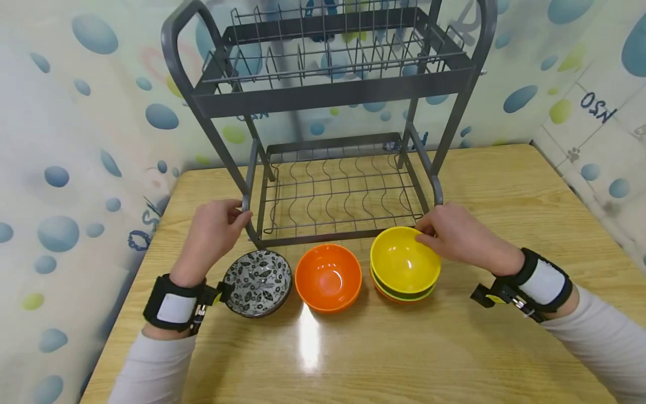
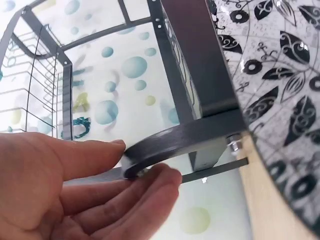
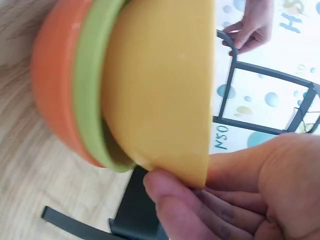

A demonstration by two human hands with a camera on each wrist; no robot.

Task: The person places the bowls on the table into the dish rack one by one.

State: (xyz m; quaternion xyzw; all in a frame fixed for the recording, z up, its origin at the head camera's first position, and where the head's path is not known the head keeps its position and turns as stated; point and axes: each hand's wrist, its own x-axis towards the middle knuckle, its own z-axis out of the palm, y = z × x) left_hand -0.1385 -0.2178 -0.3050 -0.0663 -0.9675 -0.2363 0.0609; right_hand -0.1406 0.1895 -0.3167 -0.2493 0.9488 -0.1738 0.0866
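My left hand [image 1: 214, 233] pinches the curved side bar of a dark grey two-tier dish rack [image 1: 328, 95], thumb on one side and fingers on the other in the left wrist view. My right hand [image 1: 451, 235] grips the rim of a yellow bowl [image 1: 404, 261]. That bowl sits tilted on a green bowl [image 3: 92, 90], which rests in an orange bowl [image 3: 52, 85]; a gap shows between yellow and green in the right wrist view. Another orange bowl [image 1: 328, 280] stands in the middle. Left of it is a black-and-white leaf-patterned bowl [image 1: 258, 283], close to my left wrist.
The rack's lower wire shelf [image 1: 343, 193] lies just behind the bowls, its upper wire basket [image 1: 333, 67] above. Everything stands on a wooden table [image 1: 393, 359]. A wall with blue and green spots [image 1: 101, 140] rises behind and to the sides.
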